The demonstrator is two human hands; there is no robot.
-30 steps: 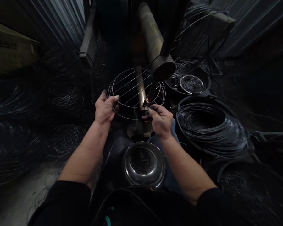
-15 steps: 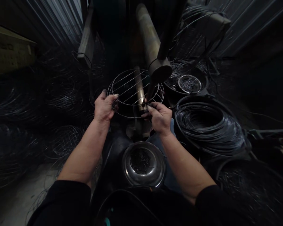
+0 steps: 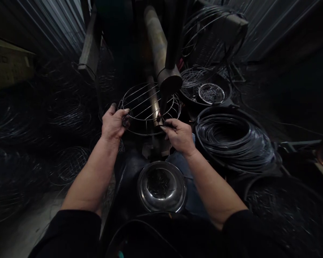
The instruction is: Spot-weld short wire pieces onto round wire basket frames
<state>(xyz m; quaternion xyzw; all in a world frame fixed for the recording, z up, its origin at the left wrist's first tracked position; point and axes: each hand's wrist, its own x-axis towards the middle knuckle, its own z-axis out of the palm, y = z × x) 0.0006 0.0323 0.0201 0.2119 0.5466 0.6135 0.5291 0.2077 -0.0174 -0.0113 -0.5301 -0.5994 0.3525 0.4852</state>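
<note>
My left hand (image 3: pixel 113 122) is closed around the left edge of a round wire rack (image 3: pixel 142 119), made of two rings with parallel cross wires. The near side of the rack lies between the upper arm tip (image 3: pixel 164 102) and the lower copper-coloured bar (image 3: pixel 154 102) of what looks like a spot welder. My right hand (image 3: pixel 180 134) is pinched at the rack's near right rim, close to the tip. What its blackened fingers hold, if anything, is too small and dark to make out. Below, on my lap, sits a shiny steel bowl (image 3: pixel 163 206) with short dark wire pieces.
A tub to the right holds a large coil of wire (image 3: pixel 231 154). Behind it, a small steel dish (image 3: pixel 211 94) of metal bits sits in another container. Wire racks (image 3: pixel 72 163) lie piled at the left. The welder's thick upper arm (image 3: pixel 156 36) reaches overhead.
The view has shifted slightly, moving the scene left. My right fingertips have drawn a little away from the welder tip. My left hand keeps its hold on the rack.
</note>
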